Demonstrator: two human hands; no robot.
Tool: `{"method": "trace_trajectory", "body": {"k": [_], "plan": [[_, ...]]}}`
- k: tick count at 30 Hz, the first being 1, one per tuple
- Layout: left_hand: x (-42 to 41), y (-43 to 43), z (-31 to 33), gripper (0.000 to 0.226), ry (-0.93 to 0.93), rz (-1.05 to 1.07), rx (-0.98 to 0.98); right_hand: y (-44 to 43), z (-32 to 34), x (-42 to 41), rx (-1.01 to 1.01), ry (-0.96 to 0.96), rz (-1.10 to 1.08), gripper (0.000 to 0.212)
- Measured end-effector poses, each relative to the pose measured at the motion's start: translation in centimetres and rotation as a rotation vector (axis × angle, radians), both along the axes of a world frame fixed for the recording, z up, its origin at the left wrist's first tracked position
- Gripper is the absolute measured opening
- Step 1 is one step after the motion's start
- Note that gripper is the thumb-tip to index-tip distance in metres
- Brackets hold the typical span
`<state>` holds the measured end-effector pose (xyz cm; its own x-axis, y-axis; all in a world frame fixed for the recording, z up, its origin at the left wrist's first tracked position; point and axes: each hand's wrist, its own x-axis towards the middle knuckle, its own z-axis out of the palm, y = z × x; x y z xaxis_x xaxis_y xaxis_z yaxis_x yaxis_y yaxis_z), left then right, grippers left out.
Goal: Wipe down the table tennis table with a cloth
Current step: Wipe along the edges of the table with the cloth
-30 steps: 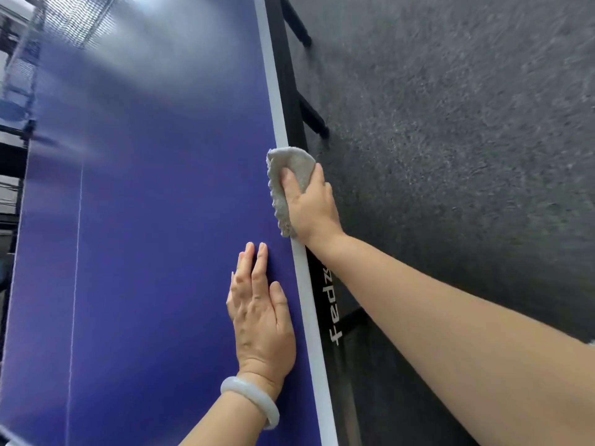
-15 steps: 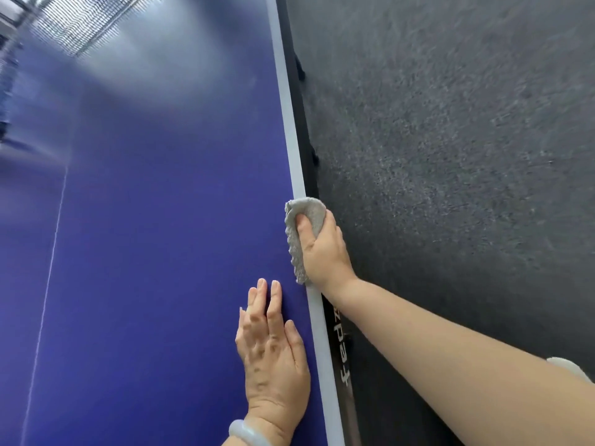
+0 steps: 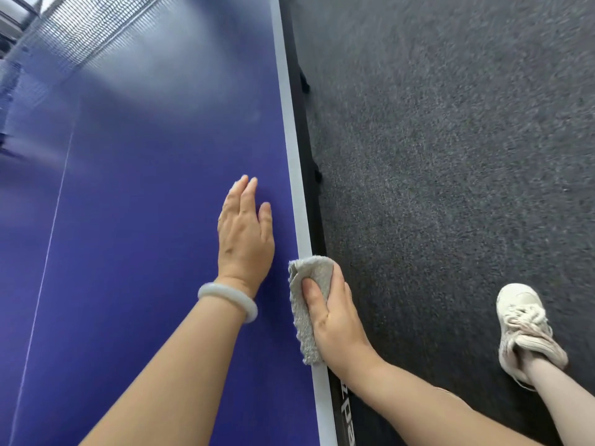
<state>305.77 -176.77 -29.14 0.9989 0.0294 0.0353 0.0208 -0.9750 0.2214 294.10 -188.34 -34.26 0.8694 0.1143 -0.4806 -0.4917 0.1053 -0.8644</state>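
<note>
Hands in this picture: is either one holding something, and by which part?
The right hand grips the grey cloth along its right side, thumb on top. The left hand holds nothing, fingers straight over the blue table.

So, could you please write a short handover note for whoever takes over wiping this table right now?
Left hand: flat with straight fingers, resting on the blue table tennis table near its right edge.
Right hand: grips the grey cloth, thumb on top, pressing it over the white side line at the table's edge.
Done: this view does not show how much has been wiped.
Left: probably carry on along the edge, then do the top towards the net.
</note>
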Motion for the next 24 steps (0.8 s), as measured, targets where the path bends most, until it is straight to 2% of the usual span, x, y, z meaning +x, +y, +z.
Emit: {"method": "trace_trajectory", "body": {"k": [5,7,11,13,16,21,24], "plan": [[3.1,-0.6,-1.5,0.044,-0.033,0.05,-0.04,-0.4,1.2,0.9,0.003,0.057,0.051,0.103],[3.0,-0.4,-1.5,0.043,-0.04,0.054,-0.051,-0.2,1.5,4.1,-0.007,0.048,0.0,0.098],[2.9,-0.7,-1.2,0.048,-0.025,0.038,-0.068,0.5,0.5,16.4,-0.045,0.056,-0.113,0.067],[2.8,-0.7,-1.3,0.05,-0.029,0.038,-0.075,0.5,0.0,20.8,-0.051,0.059,-0.133,0.065],[3.0,-0.7,-1.3,0.049,-0.04,0.049,-0.077,1.0,-0.4,18.3,-0.028,0.037,-0.136,0.067],[3.0,-0.7,-1.5,0.049,-0.023,0.064,-0.041,0.3,1.3,6.9,0.044,0.055,-0.099,0.095],[3.1,-0.7,-1.5,0.05,-0.017,0.065,-0.038,0.3,1.1,9.6,-0.019,0.025,-0.098,0.092]]}}
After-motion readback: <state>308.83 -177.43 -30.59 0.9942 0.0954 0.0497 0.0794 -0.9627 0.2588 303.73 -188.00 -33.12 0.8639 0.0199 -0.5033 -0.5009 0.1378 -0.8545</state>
